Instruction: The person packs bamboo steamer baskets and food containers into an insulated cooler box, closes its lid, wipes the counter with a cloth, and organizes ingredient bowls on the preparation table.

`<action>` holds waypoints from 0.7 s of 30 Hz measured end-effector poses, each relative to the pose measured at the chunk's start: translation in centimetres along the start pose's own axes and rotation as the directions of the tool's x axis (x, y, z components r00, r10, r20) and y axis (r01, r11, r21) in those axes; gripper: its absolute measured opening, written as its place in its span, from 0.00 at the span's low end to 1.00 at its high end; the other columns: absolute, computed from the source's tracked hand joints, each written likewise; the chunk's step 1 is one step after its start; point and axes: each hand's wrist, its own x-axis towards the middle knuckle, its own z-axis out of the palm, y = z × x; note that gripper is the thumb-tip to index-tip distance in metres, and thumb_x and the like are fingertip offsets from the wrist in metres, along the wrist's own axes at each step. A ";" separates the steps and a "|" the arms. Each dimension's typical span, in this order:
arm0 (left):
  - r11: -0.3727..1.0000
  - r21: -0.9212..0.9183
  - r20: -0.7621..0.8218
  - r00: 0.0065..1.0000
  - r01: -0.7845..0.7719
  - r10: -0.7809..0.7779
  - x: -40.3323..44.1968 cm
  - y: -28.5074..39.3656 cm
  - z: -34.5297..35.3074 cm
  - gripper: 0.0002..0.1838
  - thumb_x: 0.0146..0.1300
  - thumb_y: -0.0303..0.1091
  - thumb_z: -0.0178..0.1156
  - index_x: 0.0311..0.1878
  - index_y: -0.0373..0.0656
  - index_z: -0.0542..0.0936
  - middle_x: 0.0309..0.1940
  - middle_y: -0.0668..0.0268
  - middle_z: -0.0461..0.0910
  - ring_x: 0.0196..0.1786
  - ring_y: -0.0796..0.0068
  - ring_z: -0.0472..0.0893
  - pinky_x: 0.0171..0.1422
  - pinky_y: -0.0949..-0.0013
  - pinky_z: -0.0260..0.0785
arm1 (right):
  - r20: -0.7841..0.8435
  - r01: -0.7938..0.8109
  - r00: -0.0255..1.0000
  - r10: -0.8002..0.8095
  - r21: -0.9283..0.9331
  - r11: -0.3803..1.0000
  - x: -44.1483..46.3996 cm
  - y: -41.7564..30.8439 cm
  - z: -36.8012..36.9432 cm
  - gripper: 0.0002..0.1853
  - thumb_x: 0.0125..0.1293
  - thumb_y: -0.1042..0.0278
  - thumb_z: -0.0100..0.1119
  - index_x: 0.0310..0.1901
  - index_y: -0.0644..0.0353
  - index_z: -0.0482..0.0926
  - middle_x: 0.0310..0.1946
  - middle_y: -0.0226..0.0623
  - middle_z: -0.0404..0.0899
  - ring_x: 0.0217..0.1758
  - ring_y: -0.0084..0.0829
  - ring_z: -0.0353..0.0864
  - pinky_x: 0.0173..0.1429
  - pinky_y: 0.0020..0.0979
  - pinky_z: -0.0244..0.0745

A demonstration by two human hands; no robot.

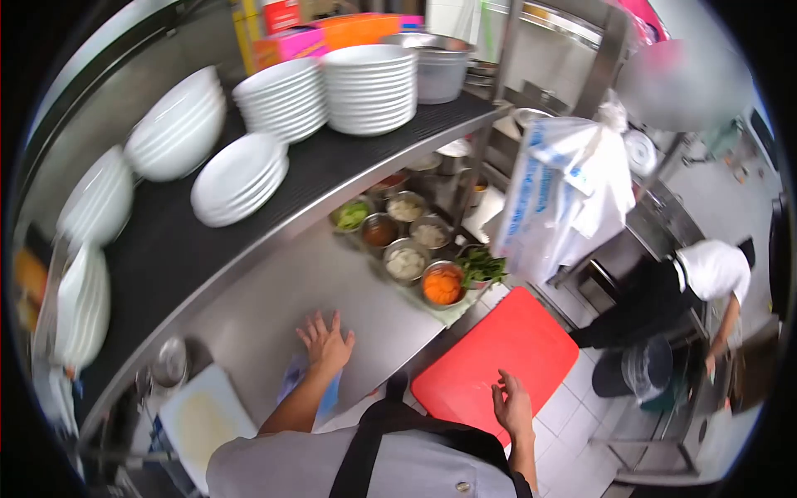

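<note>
Fingers spread, my left hand (328,344) is over the steel counter (274,290) and holds nothing. A blue cloth (328,398) lies partly under my left wrist. My right hand (512,405) hovers over or rests on the near right part of a red cutting board (515,340), its fingers slightly curled and apart, with nothing in it. Beyond my hands, several metal bowls stand at the counter's far end, among them one with orange pieces (442,285), one with white pieces (406,262) and one with brown contents (379,231). Green leaves (481,266) lie beside them.
A shelf (332,178) with stacked white plates (370,91) and bowls (178,124) crosses above the counter. A white board (203,415) is at the lower left. Plastic bags (573,187) hang at the right. A co-worker (706,274) bends near a black bin (631,369).
</note>
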 end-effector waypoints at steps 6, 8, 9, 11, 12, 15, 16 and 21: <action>0.942 -0.311 -0.139 0.986 -0.128 0.088 -11.1 -8.6 9.4 0.37 0.64 0.50 0.62 0.75 0.48 0.68 0.77 0.46 0.58 0.77 0.35 0.58 0.77 0.35 0.52 | 0.161 0.320 0.927 -0.339 0.136 0.938 0.5 -2.7 1.3 0.20 0.69 0.72 0.62 0.62 0.62 0.78 0.46 0.49 0.83 0.44 0.43 0.87 0.50 0.41 0.82; 0.966 -0.241 -0.112 0.987 0.089 -0.118 -14.1 -7.4 7.8 0.36 0.64 0.49 0.63 0.73 0.48 0.69 0.76 0.48 0.60 0.77 0.40 0.59 0.78 0.39 0.53 | 0.190 0.415 0.879 -0.438 0.151 0.897 -1.2 -4.2 2.2 0.20 0.69 0.71 0.61 0.62 0.62 0.78 0.46 0.49 0.83 0.45 0.44 0.87 0.50 0.41 0.82; 0.943 -0.158 -0.092 0.947 0.292 -0.308 -15.5 -7.1 6.6 0.35 0.63 0.48 0.64 0.72 0.48 0.70 0.76 0.50 0.61 0.78 0.45 0.60 0.78 0.44 0.54 | 0.217 0.405 0.861 -0.459 0.252 0.879 -2.3 -5.1 3.3 0.20 0.70 0.70 0.61 0.62 0.62 0.78 0.46 0.48 0.83 0.45 0.42 0.87 0.50 0.40 0.82; 0.950 -0.225 -0.012 0.974 0.218 -0.226 -17.3 -8.6 7.3 0.33 0.62 0.47 0.65 0.69 0.46 0.72 0.72 0.49 0.67 0.74 0.47 0.66 0.75 0.47 0.60 | 0.282 0.292 0.853 -0.439 0.438 0.850 -5.1 -6.7 6.2 0.20 0.70 0.70 0.62 0.63 0.62 0.78 0.47 0.47 0.84 0.47 0.40 0.87 0.51 0.38 0.82; 0.942 -0.309 0.051 0.991 0.132 -0.122 -18.9 -9.8 7.8 0.31 0.62 0.47 0.66 0.66 0.45 0.74 0.67 0.48 0.73 0.70 0.49 0.72 0.72 0.50 0.65 | 0.331 0.196 0.853 -0.403 0.512 0.836 -6.8 -7.3 8.3 0.21 0.71 0.69 0.62 0.63 0.62 0.78 0.47 0.46 0.84 0.47 0.38 0.87 0.51 0.37 0.82; 0.292 -0.802 0.395 0.829 0.521 -0.396 -21.0 -6.9 4.3 0.27 0.69 0.52 0.61 0.59 0.38 0.79 0.47 0.44 0.84 0.49 0.44 0.85 0.56 0.51 0.76 | 0.294 0.318 0.809 -0.508 0.508 0.800 -11.9 -8.4 14.0 0.28 0.70 0.67 0.62 0.69 0.67 0.70 0.59 0.56 0.77 0.59 0.49 0.79 0.64 0.43 0.75; 0.063 -0.830 0.506 0.795 0.555 -0.334 -22.2 -5.4 4.4 0.28 0.70 0.54 0.59 0.59 0.38 0.80 0.49 0.44 0.84 0.51 0.45 0.84 0.57 0.51 0.75 | 0.215 0.516 0.747 -0.629 0.409 0.753 -13.3 -9.1 15.4 0.31 0.70 0.67 0.63 0.70 0.69 0.67 0.62 0.58 0.74 0.63 0.53 0.75 0.68 0.46 0.71; 0.208 -0.855 0.388 0.851 0.476 -0.354 -30.9 -2.6 4.3 0.35 0.73 0.60 0.50 0.61 0.32 0.79 0.55 0.38 0.81 0.62 0.40 0.79 0.66 0.51 0.71 | 0.288 0.687 0.539 -0.792 0.394 0.611 -19.1 -11.5 16.9 0.21 0.54 0.75 0.67 0.52 0.66 0.80 0.55 0.57 0.75 0.55 0.60 0.77 0.56 0.48 0.78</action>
